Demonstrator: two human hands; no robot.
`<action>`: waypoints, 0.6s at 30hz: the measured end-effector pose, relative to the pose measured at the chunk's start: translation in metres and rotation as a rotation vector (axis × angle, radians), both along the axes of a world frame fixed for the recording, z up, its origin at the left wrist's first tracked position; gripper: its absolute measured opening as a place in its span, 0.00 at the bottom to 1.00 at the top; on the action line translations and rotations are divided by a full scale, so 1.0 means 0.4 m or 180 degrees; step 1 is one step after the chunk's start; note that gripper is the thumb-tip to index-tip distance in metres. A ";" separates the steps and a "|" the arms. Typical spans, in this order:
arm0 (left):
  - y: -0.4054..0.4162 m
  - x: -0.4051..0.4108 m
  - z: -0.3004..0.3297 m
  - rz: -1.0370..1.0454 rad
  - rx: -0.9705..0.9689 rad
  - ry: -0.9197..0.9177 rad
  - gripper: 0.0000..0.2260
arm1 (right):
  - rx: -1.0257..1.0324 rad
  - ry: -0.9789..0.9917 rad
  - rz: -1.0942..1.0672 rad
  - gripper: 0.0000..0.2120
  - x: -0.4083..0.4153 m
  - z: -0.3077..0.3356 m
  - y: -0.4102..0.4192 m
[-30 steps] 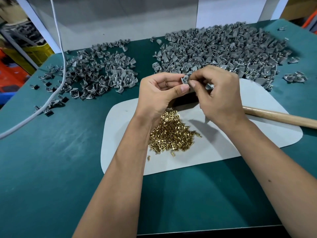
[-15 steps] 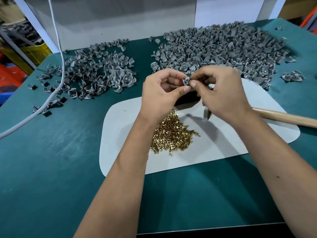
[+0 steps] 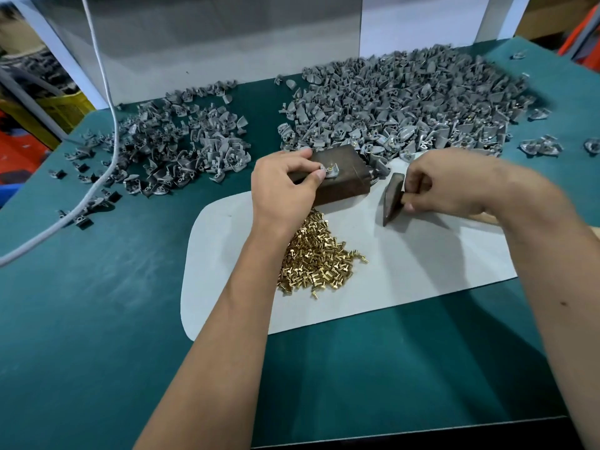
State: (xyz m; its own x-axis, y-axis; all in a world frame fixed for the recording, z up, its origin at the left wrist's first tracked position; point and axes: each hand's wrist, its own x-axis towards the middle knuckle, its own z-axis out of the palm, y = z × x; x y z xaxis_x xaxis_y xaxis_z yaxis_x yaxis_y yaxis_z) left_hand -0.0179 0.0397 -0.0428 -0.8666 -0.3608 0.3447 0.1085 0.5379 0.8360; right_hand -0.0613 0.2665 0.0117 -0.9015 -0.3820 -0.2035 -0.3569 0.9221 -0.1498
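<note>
Cable of white plastic (image 3: 107,125) is seen well to the left of the left hand (image 3: 285,186), draped across a loose heap of grey moulded plastic parts (image 3: 181,147) that is spread over the teal table mat (image 3: 81,287). The left hand is laid on the near left corner of a dark brown rectangular block (image 3: 350,186). A small grey plastic part with a brass insert (image 3: 329,172) is pinched between its thumb and forefinger and held flat on top of that block. Just below the left wrist, a pile of small brass rivets (image 3: 316,258) is heaped on a white rounded sheet (image 3: 406,271), on which the block is also set. Between the two hands, just right of the block and apart from it, a dark metal hammer head (image 3: 393,199) is seen, tilted, with its lower end at the sheet. The right hand (image 3: 454,183) is closed round the pale wooden handle (image 3: 485,218) directly behind that head, the fingers curled about it. Beyond both hands, a far larger heap of the same grey parts (image 3: 406,105) is piled up to the back of the block. A few stray grey parts (image 3: 540,146) are scattered beyond the right hand, to its right.
</note>
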 end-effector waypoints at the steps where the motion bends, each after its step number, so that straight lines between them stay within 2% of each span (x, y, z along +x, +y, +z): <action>1: 0.000 0.001 0.002 -0.0011 0.0083 -0.0018 0.05 | -0.0026 0.0010 0.0031 0.07 -0.003 0.003 0.001; 3: 0.000 0.001 0.003 -0.0010 0.0183 -0.0014 0.07 | -0.0189 0.0025 0.0000 0.08 -0.011 0.015 0.005; 6: 0.001 0.002 0.006 -0.0027 0.0253 -0.0011 0.07 | -0.0890 -0.0023 -0.0185 0.10 -0.016 0.035 0.001; 10: 0.000 -0.003 0.005 -0.0118 0.0266 -0.0033 0.05 | -0.1657 0.0410 -0.0287 0.16 -0.003 0.051 -0.045; 15: 0.000 -0.007 0.010 -0.0223 0.0255 -0.0098 0.05 | -0.1589 0.0650 0.0006 0.18 0.030 0.060 -0.116; 18: -0.005 -0.011 0.006 -0.0290 0.0225 -0.0104 0.04 | -0.1745 0.1065 0.0029 0.16 0.033 0.082 -0.131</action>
